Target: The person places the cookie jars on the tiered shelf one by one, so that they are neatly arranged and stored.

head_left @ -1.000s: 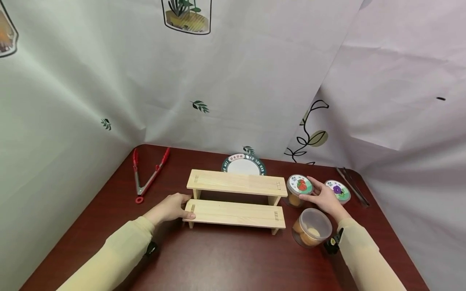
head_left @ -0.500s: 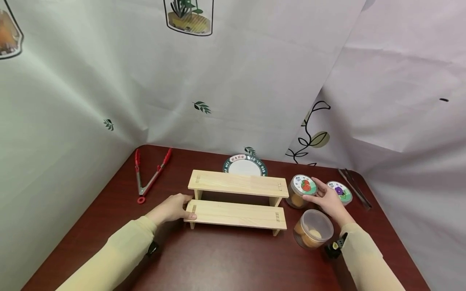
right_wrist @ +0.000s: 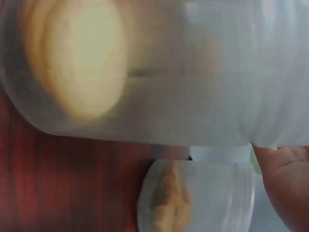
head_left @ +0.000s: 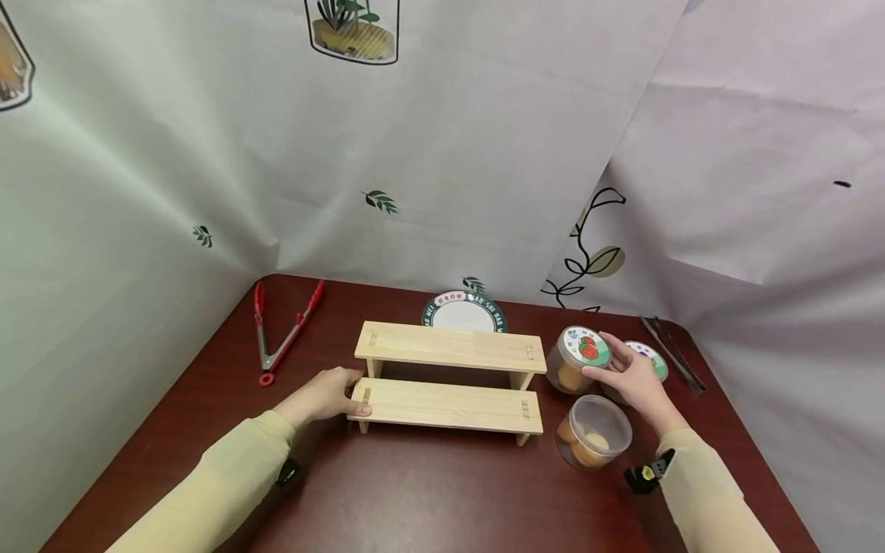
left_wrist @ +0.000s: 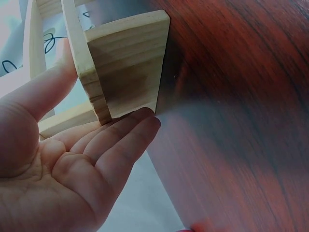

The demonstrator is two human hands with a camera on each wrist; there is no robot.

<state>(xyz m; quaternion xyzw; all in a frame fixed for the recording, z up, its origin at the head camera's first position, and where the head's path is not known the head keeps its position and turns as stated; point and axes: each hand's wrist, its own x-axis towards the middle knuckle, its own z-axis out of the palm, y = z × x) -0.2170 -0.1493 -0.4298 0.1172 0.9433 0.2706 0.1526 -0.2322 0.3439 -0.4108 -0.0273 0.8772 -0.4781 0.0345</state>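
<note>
My left hand (head_left: 323,397) grips the left end of a two-step wooden shelf (head_left: 445,403), thumb on top of the lower board. In the left wrist view, the fingers of the left hand (left_wrist: 91,159) reach along the shelf's leg (left_wrist: 128,63). With its thumb and fingers around the rim, my right hand (head_left: 632,380) holds a clear jar (head_left: 570,376) of cookies just right of the shelf. Its lid, printed with red fruit, leans slightly. In front stands a lidless jar (head_left: 591,438) of cookies, which fills much of the right wrist view.
Behind the right hand is another jar (head_left: 653,359) with a printed lid, partly covered. Dark tongs (head_left: 672,355) lie at the back right, red-handled tongs (head_left: 286,334) at the back left. A round plate (head_left: 463,313) stands behind the shelf, near the cloth wall (head_left: 449,153).
My right hand has shifted the fruit-lidded jar to the right, away from the shelf, and now covers more of the jar behind it. The left hand stays on the shelf.
</note>
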